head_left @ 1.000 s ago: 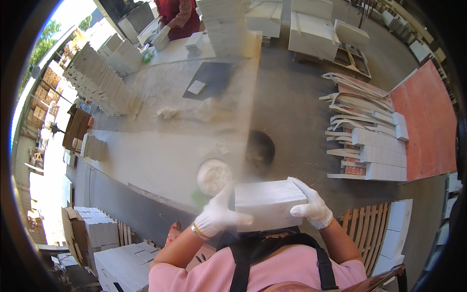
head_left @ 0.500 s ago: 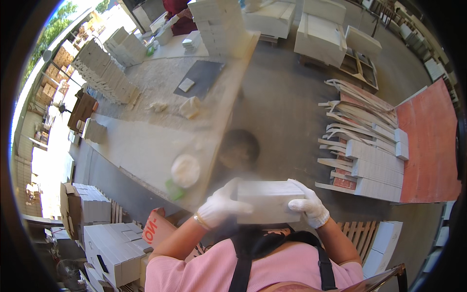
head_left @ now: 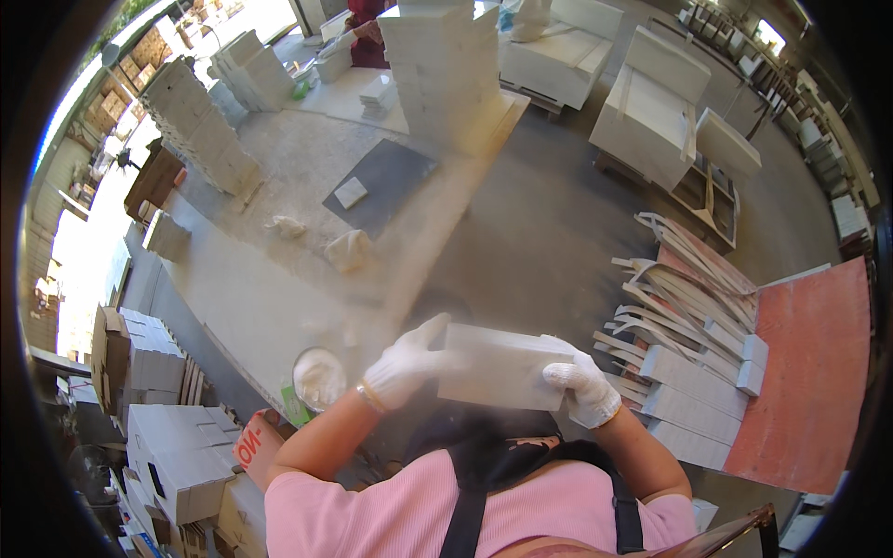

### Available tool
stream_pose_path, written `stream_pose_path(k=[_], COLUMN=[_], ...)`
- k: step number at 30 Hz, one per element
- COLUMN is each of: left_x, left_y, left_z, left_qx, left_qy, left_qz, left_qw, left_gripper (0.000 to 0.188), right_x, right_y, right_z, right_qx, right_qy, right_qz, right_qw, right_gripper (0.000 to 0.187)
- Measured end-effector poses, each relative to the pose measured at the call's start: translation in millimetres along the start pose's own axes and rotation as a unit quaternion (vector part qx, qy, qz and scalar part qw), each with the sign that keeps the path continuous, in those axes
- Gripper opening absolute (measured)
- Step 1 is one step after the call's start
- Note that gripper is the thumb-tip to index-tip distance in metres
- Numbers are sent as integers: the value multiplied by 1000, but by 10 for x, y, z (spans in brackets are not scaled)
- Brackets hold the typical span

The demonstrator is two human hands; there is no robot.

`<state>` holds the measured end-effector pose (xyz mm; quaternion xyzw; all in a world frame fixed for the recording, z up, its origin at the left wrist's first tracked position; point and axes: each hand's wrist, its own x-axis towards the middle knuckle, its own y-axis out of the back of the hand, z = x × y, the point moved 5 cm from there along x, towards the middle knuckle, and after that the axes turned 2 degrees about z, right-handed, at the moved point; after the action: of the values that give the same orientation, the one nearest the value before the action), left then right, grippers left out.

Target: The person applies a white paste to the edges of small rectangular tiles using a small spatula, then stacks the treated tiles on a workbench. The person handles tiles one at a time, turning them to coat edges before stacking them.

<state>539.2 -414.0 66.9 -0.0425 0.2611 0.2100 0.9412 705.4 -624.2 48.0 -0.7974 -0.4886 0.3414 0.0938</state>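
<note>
White and box-shaped, a block [head_left: 502,367] was suspended between the two gloved hands, in front of the wearer's chest, its upper edge sloping slightly down toward the right. The right hand [head_left: 581,381] pinched its right end, thumb across the near face and fingers behind. The left hand [head_left: 405,361] closed on the opposite end, though haze and blur obscured its thumb. To the left of the left hand, near the table's edge, stood a round bowl [head_left: 319,379] of white material, with a green object [head_left: 296,406] just beside it. Beyond the left hand, the table [head_left: 242,298] bore a crumpled pale cloth [head_left: 349,251] and a dark sheet [head_left: 386,177] on which a small white tile [head_left: 351,192] lay. Farther beyond the hands rose a tall white stack [head_left: 437,74]. To the right of the right hand, curved pale strips [head_left: 684,307] and rows of white bars [head_left: 693,405] adjoined a red board [head_left: 805,372].
</note>
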Motion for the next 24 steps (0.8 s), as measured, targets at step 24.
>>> stream_pose_path(k=[24], left_x=[1844], left_y=[1468], left_z=[3612], left_qx=[-8], left_qy=[-240], left_qz=[155], left_qw=[958], left_gripper=[41], right_x=[2868], right_y=[-424], right_z=[-3794], right_qx=[-157], right_qy=[29], right_qz=[-321], right_qw=[933], right_gripper=[82])
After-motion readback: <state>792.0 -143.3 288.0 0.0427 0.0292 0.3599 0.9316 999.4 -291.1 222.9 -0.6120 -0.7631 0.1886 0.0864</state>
